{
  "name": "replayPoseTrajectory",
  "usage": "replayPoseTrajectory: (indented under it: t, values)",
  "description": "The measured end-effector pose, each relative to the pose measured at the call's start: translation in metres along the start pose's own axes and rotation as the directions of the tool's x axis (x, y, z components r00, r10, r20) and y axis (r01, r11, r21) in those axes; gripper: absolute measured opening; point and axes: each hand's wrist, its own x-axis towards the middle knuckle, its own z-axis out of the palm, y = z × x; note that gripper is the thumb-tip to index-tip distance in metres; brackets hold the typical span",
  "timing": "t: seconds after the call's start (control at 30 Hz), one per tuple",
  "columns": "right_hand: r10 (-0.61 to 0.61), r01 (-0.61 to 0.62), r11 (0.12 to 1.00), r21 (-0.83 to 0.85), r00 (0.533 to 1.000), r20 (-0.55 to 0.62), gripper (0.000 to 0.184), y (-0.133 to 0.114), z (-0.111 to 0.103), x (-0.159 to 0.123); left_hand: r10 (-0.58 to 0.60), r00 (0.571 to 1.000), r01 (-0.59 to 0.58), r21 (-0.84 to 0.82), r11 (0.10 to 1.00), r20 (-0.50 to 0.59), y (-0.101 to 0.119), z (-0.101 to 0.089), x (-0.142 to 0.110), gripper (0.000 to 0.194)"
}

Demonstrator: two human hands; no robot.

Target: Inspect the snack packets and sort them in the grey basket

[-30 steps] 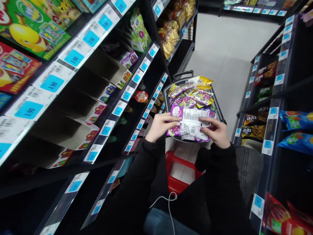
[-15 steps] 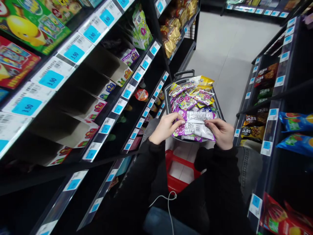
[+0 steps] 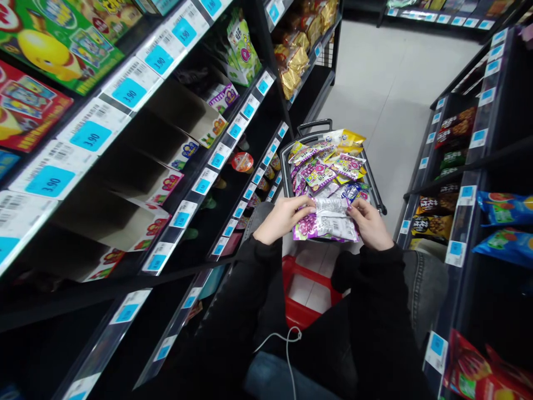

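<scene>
A purple and silver candy packet point(image 3: 333, 225) is stretched between my hands, its printed back with a barcode facing up. My left hand point(image 3: 285, 216) pinches its left edge between thumb and fingers. On the other side, my right hand point(image 3: 370, 221) is closed on the right edge. Just beyond the packet, and partly under it, stands a dark shopping basket point(image 3: 376, 191) heaped with more purple and yellow candy packets point(image 3: 320, 173). The near end of the basket is hidden by the held packet and my hands.
On the left, a shelf holds open display boxes point(image 3: 141, 222) behind price tags point(image 3: 181, 215). Snack bags point(image 3: 506, 208) fill part of the right shelf. A red plastic stool point(image 3: 300, 316) is below my hands. The tiled aisle floor point(image 3: 375, 72) runs ahead.
The packet has tilted and shifted slightly left at its right end. My right hand has moved a little left with it, while my left hand stays nearly in place.
</scene>
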Motion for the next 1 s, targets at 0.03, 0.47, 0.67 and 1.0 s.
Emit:
replayPoseTrajectory:
  t: [0.03, 0.47, 0.67, 1.0]
  values:
    - [0.006, -0.006, 1.000, 0.020, 1.000, -0.002, 0.029, 0.004, 0.000, 0.001, -0.012, 1.000, 0.012, -0.017, 1.000, -0.002, -0.001, 0.000, 0.000, 0.018]
    - [-0.060, 0.080, 0.985, 0.152, 0.990, -0.131, 0.016, -0.003, 0.003, -0.005, -0.111, 0.993, 0.101, -0.224, 0.969, -0.035, -0.006, -0.009, -0.002, 0.020]
    - [-0.167, 0.164, 0.986, -0.033, 0.971, -0.173, 0.007, -0.013, 0.009, -0.007, -0.037, 0.988, 0.032, -0.033, 0.999, -0.147, 0.005, -0.003, 0.001, 0.014]
    - [-0.173, 0.183, 0.983, 0.008, 0.945, -0.279, 0.026, -0.021, 0.010, -0.009, -0.172, 0.939, 0.125, -0.171, 0.977, -0.298, 0.000, 0.014, 0.007, 0.016]
